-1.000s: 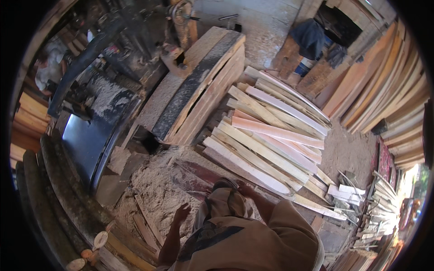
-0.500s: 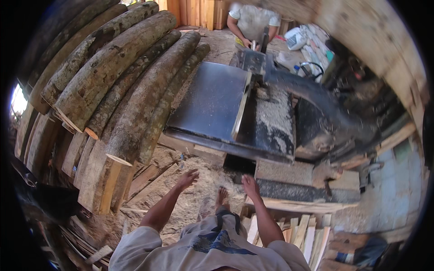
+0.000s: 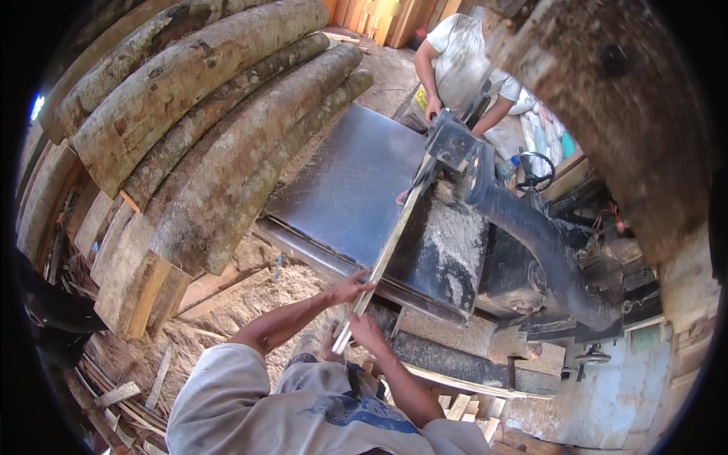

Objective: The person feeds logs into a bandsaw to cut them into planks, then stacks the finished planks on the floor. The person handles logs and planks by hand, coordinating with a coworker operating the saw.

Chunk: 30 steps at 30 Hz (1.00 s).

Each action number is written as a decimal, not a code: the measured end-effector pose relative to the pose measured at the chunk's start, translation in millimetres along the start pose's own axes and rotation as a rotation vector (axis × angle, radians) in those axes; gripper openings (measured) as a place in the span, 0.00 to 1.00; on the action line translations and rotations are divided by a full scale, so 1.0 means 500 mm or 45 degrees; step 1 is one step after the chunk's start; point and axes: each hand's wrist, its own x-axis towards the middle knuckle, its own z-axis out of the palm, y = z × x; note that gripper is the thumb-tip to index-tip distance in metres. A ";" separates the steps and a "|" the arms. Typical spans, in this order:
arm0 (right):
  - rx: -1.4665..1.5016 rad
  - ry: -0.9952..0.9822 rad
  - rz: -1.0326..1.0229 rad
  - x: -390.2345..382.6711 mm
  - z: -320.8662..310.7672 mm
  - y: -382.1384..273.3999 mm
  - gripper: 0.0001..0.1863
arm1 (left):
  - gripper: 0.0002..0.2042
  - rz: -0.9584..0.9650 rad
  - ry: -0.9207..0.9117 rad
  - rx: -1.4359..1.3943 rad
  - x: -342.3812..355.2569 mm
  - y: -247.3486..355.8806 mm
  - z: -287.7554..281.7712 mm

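White and bluish filled sacks (image 3: 535,133) lie piled behind the co-worker; small yellow label (image 3: 419,97) at their waist.

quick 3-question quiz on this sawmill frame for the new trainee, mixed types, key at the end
1. True or false: both of the person's hands, left hand and right hand, grip the thin wooden strip.
2. Multiple choice: the strip's far end lies at A) the stacked logs, B) the saw head on the metal saw table, C) the sawdust-covered ground.
3. Fill in: a co-worker stands at the ____ end of the table, as seen from the camera wearer.

Key: 1 true. 2 B. 3 far.
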 end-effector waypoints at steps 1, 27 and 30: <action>0.031 -0.011 -0.026 -0.027 0.027 0.001 0.30 | 0.43 0.022 0.002 -0.106 -0.022 -0.017 0.012; -0.324 0.707 -0.488 -0.402 0.552 0.155 0.35 | 0.39 0.188 0.088 -0.358 -0.511 -0.376 0.253; -0.061 0.512 -0.341 -0.531 0.579 0.094 0.37 | 0.35 0.201 0.108 -0.343 -0.594 -0.428 0.286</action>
